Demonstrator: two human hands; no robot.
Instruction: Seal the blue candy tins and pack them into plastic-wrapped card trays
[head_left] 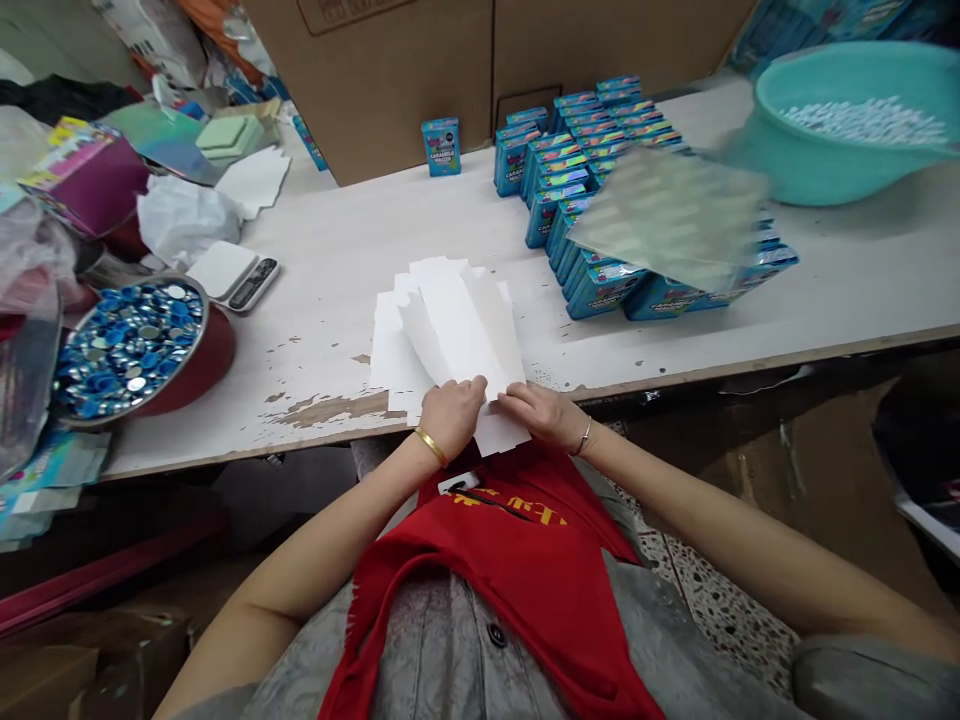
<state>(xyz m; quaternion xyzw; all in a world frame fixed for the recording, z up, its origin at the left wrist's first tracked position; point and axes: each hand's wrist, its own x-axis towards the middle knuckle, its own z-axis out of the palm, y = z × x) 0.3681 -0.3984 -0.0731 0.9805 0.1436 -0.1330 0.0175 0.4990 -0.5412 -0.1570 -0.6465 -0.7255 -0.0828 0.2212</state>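
A white, folded card box blank [459, 318] lies at the table's front edge, its near end sticking out past the edge. My left hand [453, 418] is closed on the blank's left side near that end. From the right, my right hand [546, 414] pinches the same blank, fingers and thumb pressed together. Under and around it, more flat white blanks [386, 345] are spread in a loose pile. Beyond my right hand stand rows of filled-looking blue candy boxes [551, 215], and one blue box [441, 148] stands alone farther back.
A red bowl [217, 350] of blue-and-silver wrapped pieces sits at the left beside a digital scale [251, 285]. A clear plastic sheet [667, 215] lies over some blue boxes. At the back right is a turquoise basin [810, 175] of small white pieces; a large carton [390, 80] stands behind.
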